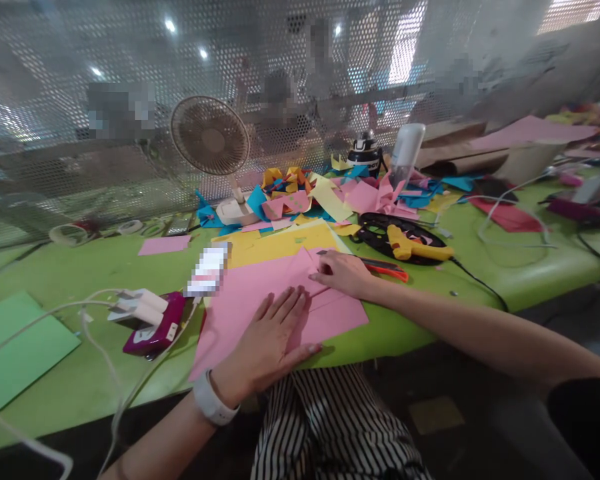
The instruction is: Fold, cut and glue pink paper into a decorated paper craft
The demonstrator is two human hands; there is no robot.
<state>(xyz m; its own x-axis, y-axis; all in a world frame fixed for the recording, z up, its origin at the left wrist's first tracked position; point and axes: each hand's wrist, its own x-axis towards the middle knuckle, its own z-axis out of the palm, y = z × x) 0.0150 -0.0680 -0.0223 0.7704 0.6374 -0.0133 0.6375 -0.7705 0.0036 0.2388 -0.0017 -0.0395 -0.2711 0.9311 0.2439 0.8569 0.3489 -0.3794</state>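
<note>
A pink sheet of paper [240, 300] lies on the green table [70, 267] in front of me, partly folded. My left hand [273, 337] lies flat on its near part with fingers stretched out; a white band is on that wrist. My right hand [343, 272] presses on the fold at the sheet's far right, fingers curled down onto the paper. Under the pink sheet lies a yellow sheet [280, 243]. An orange-handled cutter [387, 269] rests just right of my right hand.
A yellow glue gun [415, 248] lies on a black coil, its cord running right. A pile of coloured paper scraps [320, 190], a small fan [211, 137] and a white bottle [407, 153] stand behind. A purple power strip [153, 327] with white chargers sits left, beside a green sheet [15, 353].
</note>
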